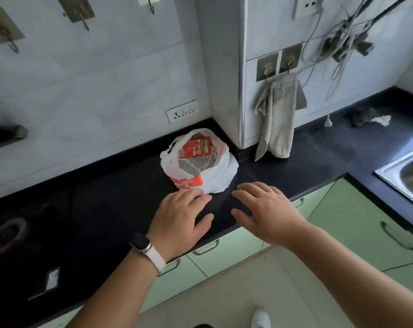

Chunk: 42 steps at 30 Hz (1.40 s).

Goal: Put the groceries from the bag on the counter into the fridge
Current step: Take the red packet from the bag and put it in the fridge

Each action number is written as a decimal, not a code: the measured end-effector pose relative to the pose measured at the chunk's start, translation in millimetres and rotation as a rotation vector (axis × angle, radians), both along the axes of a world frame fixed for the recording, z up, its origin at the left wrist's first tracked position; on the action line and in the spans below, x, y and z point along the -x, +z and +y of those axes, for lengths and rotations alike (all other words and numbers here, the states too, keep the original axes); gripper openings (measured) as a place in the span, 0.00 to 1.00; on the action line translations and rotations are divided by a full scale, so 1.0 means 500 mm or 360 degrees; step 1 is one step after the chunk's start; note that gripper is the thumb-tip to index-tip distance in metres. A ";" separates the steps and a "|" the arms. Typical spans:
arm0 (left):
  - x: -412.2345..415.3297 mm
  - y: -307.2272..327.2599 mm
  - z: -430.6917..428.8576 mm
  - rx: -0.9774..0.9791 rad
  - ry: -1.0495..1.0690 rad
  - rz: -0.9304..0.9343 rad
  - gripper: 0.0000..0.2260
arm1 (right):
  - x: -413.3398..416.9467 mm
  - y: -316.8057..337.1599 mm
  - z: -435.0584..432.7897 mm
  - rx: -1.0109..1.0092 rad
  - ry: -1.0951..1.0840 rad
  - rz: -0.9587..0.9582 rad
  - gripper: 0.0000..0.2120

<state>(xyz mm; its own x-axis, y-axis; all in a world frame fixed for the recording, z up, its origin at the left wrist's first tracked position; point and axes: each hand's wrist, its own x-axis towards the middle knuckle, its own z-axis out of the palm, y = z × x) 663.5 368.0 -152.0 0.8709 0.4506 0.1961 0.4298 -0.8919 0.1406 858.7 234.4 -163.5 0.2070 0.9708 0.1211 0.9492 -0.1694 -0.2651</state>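
A white plastic bag with orange print stands open on the black counter, near the wall corner. Inside it lies a red carton with green marks, and something pale shows beneath it. My left hand, with a watch on the wrist, hovers palm down just in front of the bag, its fingertips at the bag's lower edge. My right hand is spread palm down to the right of the left one, a little short of the bag. Both hands hold nothing. No fridge is in view.
A grey towel hangs from a hook on the wall pillar, right of the bag. A steel sink sits at the right edge. A stove burner lies at the left. Green cabinet drawers run below the counter.
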 end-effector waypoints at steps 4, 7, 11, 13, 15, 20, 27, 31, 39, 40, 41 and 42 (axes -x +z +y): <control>-0.004 0.007 0.039 0.0022 0.0125 0.0029 0.20 | -0.020 -0.009 0.051 0.0034 0.0052 0.0031 0.24; -0.009 0.006 0.076 0.0043 0.0191 0.0009 0.20 | -0.034 -0.013 0.091 0.0070 0.0097 0.0031 0.25; -0.023 -0.014 0.138 0.0088 0.0182 -0.0009 0.19 | -0.047 -0.015 0.146 0.0105 0.0098 -0.0003 0.26; -0.036 -0.028 0.174 0.0132 0.0159 -0.0010 0.19 | -0.054 -0.014 0.168 0.0095 0.0056 -0.0035 0.25; -0.050 -0.039 0.207 0.0144 0.0142 -0.0034 0.19 | -0.065 -0.013 0.190 0.0086 0.0016 -0.0050 0.24; -0.089 -0.061 0.293 0.0144 0.0069 -0.0034 0.23 | -0.094 -0.012 0.261 0.0108 -0.0025 -0.0151 0.24; -0.110 -0.098 0.385 0.0104 0.0016 0.0050 0.21 | -0.093 -0.040 0.349 0.0207 -0.0068 -0.0119 0.27; -0.127 -0.135 0.426 0.0152 0.0004 0.0101 0.21 | -0.099 -0.070 0.402 0.0292 -0.0072 -0.0084 0.26; -0.186 -0.218 0.505 0.0458 0.0142 0.0157 0.21 | -0.122 -0.147 0.504 0.0356 -0.0035 0.0165 0.23; -0.195 -0.226 0.513 0.0524 0.0162 0.0144 0.21 | -0.128 -0.152 0.519 0.0364 -0.0032 0.0193 0.23; -0.204 -0.234 0.522 0.0588 0.0182 0.0131 0.20 | -0.134 -0.159 0.535 0.0366 -0.0033 0.0225 0.23; -0.214 -0.242 0.533 0.0650 0.0207 0.0119 0.20 | -0.140 -0.164 0.551 0.0380 -0.0050 0.0262 0.23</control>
<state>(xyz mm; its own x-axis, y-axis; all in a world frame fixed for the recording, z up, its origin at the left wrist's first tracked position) 770.5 634.4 -273.2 0.8068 0.5850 -0.0823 0.5573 -0.7073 0.4350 928.6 509.9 -245.6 0.2353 0.9606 -0.1480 0.8900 -0.2742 -0.3642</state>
